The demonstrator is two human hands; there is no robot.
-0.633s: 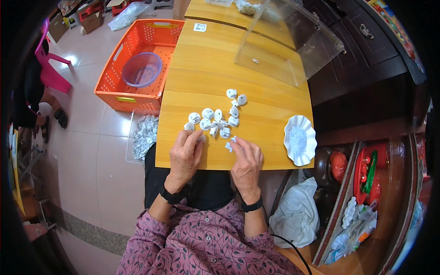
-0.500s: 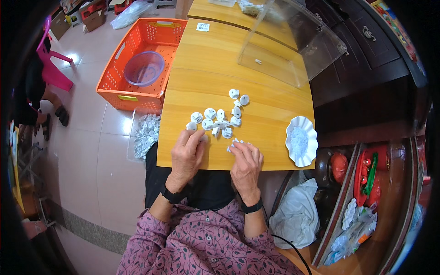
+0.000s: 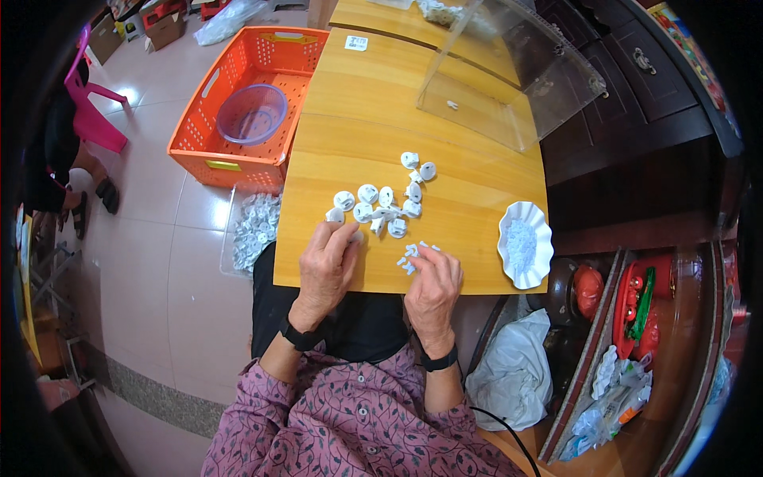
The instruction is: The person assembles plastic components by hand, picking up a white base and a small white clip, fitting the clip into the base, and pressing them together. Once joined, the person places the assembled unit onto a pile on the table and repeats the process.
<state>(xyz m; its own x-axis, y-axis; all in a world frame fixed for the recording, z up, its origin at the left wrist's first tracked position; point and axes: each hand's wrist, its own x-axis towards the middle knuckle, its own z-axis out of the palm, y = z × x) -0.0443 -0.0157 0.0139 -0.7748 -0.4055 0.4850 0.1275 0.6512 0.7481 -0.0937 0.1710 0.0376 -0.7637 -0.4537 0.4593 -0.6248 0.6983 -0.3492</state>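
My left hand (image 3: 327, 261) is closed at the table's near edge, its thumb and fingertips pinching a white round plastic piece (image 3: 357, 237) that is partly hidden. Just beyond it lies a loose group of white round plastic pieces (image 3: 367, 194) with raised blocks on them, some tilted or overlapping. My right hand (image 3: 434, 290) is curled over a small scatter of pale blue plastic bits (image 3: 411, 251). Its fingertips are drawn together, and whatever they may hold is too small to make out. More of the same bits (image 3: 520, 245) fill a white scalloped dish (image 3: 542, 262) farther right.
A clear plastic box (image 3: 497, 119) stands at the table's (image 3: 350, 111) far right. Left of the table, an orange basket (image 3: 187, 143) contains a purple bowl (image 3: 253, 115). Below it, a clear container holds many white pieces (image 3: 256, 226). Dark drawers (image 3: 636, 63) rise on the right.
My right hand has drawn back slightly to the right, uncovering more of the small pale blue bits. My left hand keeps its pinch in nearly the same place. The whole view has shifted slightly.
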